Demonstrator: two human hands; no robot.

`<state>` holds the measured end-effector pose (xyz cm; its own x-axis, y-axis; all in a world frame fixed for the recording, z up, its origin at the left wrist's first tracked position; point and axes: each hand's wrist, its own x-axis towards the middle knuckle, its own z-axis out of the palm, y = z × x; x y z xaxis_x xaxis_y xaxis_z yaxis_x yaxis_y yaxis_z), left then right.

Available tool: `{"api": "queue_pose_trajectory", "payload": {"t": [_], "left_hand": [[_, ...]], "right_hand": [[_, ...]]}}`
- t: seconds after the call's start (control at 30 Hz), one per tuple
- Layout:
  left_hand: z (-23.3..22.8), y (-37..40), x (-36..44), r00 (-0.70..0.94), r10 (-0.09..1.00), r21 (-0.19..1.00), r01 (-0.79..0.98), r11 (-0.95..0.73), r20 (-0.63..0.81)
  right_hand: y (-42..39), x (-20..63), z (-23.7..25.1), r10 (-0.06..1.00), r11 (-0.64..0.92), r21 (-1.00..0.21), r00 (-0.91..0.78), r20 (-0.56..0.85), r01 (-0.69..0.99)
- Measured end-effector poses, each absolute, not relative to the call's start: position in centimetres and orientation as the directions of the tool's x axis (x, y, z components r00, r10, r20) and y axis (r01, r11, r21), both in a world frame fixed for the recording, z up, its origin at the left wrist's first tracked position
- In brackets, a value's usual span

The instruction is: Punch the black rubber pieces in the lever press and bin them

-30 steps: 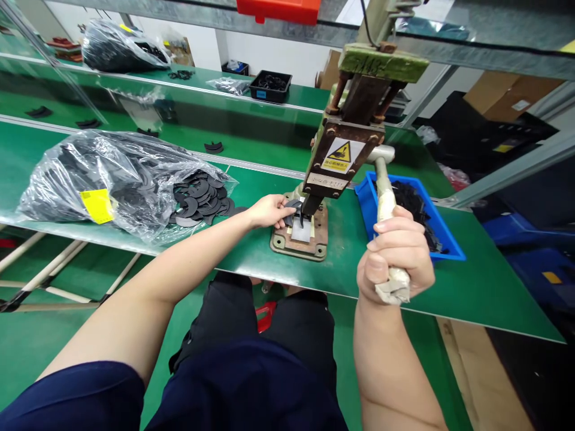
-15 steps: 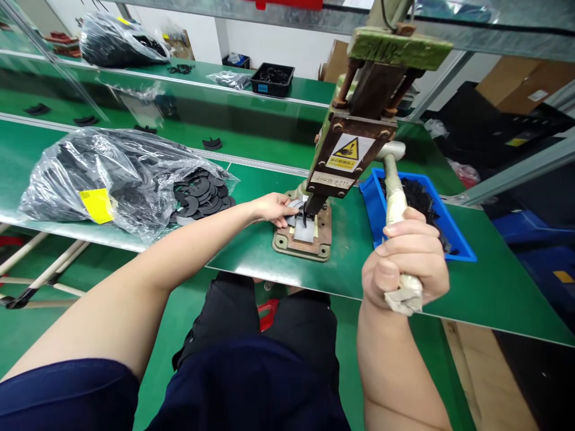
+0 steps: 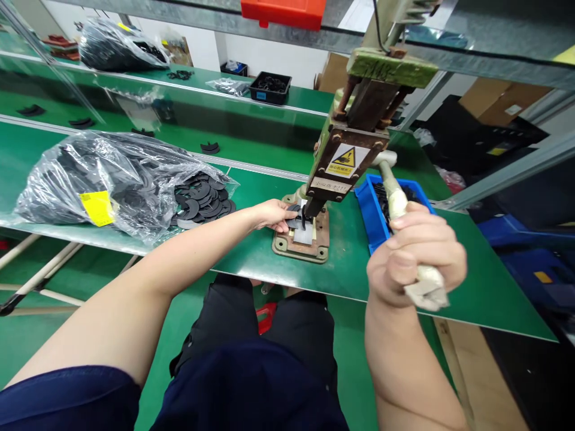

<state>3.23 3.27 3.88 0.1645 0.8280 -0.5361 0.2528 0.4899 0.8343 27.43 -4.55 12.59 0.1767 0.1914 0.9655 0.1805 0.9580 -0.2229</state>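
Observation:
My left hand (image 3: 273, 215) is closed, its thumb and fingers pinching a dark curved flat piece (image 3: 293, 222) at the base of a hand press. The piece lies beside the metal plate (image 3: 303, 233) on the press base (image 3: 287, 250), close under the dark ram (image 3: 314, 206). The fingers cover part of it. To the right of the press (image 3: 341, 134), my right hand (image 3: 417, 254) is wrapped round the tape-covered lever handle (image 3: 394, 194). That lever slants from the press's side down toward me.
Left of the press, a clear plastic bag (image 3: 90, 173) spills black curved pieces (image 3: 204, 199) on the green table. Behind the lever stands a blue bin (image 3: 366, 209) of black parts. Loose curved pieces (image 3: 209, 147) lie farther back. A red box (image 3: 283, 12) sits on the overhead shelf.
My right hand and the lever handle have shifted a little to the right relative to the press. My left hand stays at the press base with the curved piece. The view has tilted slightly.

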Motion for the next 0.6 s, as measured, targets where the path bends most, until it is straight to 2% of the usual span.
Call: {"api": "queue_pose_trajectory", "payload": {"t": [0.1, 0.17, 0.3, 0.37, 0.47, 0.53, 0.6], "left_hand": [[3.9, 2.9, 3.6, 0.155, 0.847, 0.853, 0.222, 0.472, -0.508], [3.7, 2.8, 3.7, 0.157, 0.853, 0.863, 0.194, 0.467, -0.498], [3.3, 2.5, 3.6, 0.183, 0.862, 0.880, 0.142, 0.453, -0.473], [3.1, 2.1, 3.2, 0.197, 0.880, 0.901, 0.091, 0.424, -0.433], [3.2, 0.3, 2.2, 0.206, 0.911, 0.933, 0.014, 0.361, -0.356], [3.6, -1.8, 1.6, 0.215, 0.926, 0.948, -0.003, 0.319, -0.311], [4.4, -4.3, 1.4, 0.247, 0.930, 0.959, -0.013, 0.283, -0.271]], "right_hand": [[-2.5, 27.1, 17.3, 0.171, 0.980, -0.188, 0.211, 0.962, 0.064], [-1.0, 26.8, 20.7, 0.211, 0.975, -0.220, 0.201, 0.957, 0.025], [0.3, 26.7, 24.2, 0.322, 0.934, -0.336, 0.124, 0.939, 0.121], [-0.3, 27.3, 23.0, 0.323, 0.922, -0.335, 0.091, 0.942, 0.193], [-2.1, 28.6, 17.7, 0.371, 0.886, -0.397, 0.147, 0.917, 0.240], [-3.6, 29.0, 12.9, 0.502, 0.807, -0.538, 0.197, 0.842, 0.244], [-5.2, 28.4, 8.2, 0.660, 0.718, -0.658, 0.079, 0.748, 0.227]]}}
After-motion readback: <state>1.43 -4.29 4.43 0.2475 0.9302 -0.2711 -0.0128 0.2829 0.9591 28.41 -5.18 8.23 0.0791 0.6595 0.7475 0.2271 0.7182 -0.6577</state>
